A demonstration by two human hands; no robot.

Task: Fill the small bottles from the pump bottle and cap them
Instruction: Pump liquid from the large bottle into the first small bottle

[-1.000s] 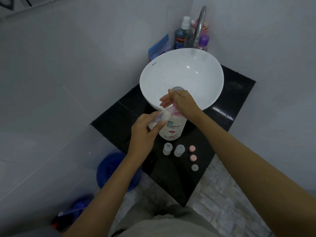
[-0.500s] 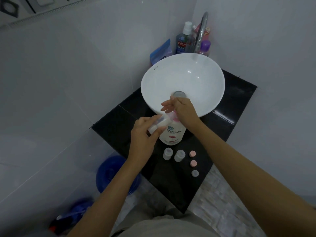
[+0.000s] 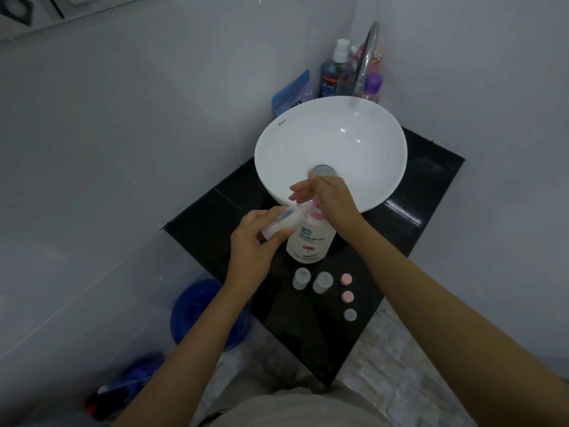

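At the near edge of the black counter (image 3: 409, 229), three loose caps wait in a line: a grey cap (image 3: 350, 314) closest, then two pink caps (image 3: 347, 296) (image 3: 346, 279). Just left of them two small bottles (image 3: 301, 278) (image 3: 322, 282) stand upright and uncapped, mouths up; whether they hold anything cannot be told. Beyond them the left hand (image 3: 255, 241) grips a third small bottle (image 3: 281, 224) between thumb and curled fingers, tipped so its long axis runs low-left to high-right and its open mouth points at the spout of the white pump bottle (image 3: 311, 238). The pump bottle stands upright on the counter, label toward the camera, its axis vertical. The right hand (image 3: 334, 197) lies over the pink pump head (image 3: 408, 211), palm down, fingers loosely extended rather than clenched. Compared with a second earlier, little in the arrangement has changed: both hands hold the same places, and the right hand appears to sit slightly lower on the pump, which suggests a press is under way and the first fill is in progress, with capping not yet begun. Behind them sit the white basin (image 3: 385, 143), the tap (image 3: 368, 57) and toiletries in the corner.
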